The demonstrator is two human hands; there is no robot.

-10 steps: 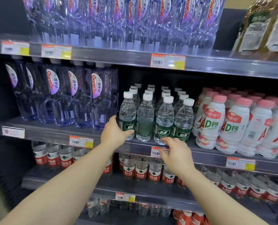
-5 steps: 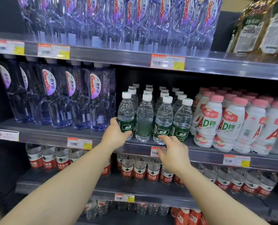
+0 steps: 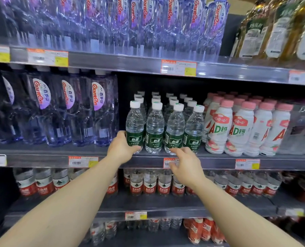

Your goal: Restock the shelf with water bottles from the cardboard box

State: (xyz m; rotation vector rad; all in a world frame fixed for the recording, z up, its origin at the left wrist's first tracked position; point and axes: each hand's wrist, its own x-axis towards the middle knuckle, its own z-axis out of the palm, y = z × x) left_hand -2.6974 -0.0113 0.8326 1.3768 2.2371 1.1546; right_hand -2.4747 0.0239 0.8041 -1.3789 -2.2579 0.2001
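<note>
Several small water bottles with green labels and white caps stand in rows on the middle shelf (image 3: 41, 158). My left hand (image 3: 121, 148) grips the base of the leftmost front bottle (image 3: 135, 125), thumb and fingers curled round its green label. My right hand (image 3: 185, 165) hovers in front of the shelf edge, fingers loosely bent, fingertips just below the third front bottle (image 3: 174, 129); it holds nothing. The second front bottle (image 3: 154, 129) stands between the two hands. The cardboard box is out of view.
Tall purple-labelled water bottles (image 3: 98, 111) stand left of the green ones. White yoghurt drinks with pink caps (image 3: 219, 127) stand to the right. Red-labelled bottles (image 3: 149, 182) fill the shelf below. Oil bottles (image 3: 276, 27) sit top right.
My left hand has closed further round the leftmost front bottle's base. The right hand has stayed by the shelf edge with its fingers a little more spread. The view shifted slightly.
</note>
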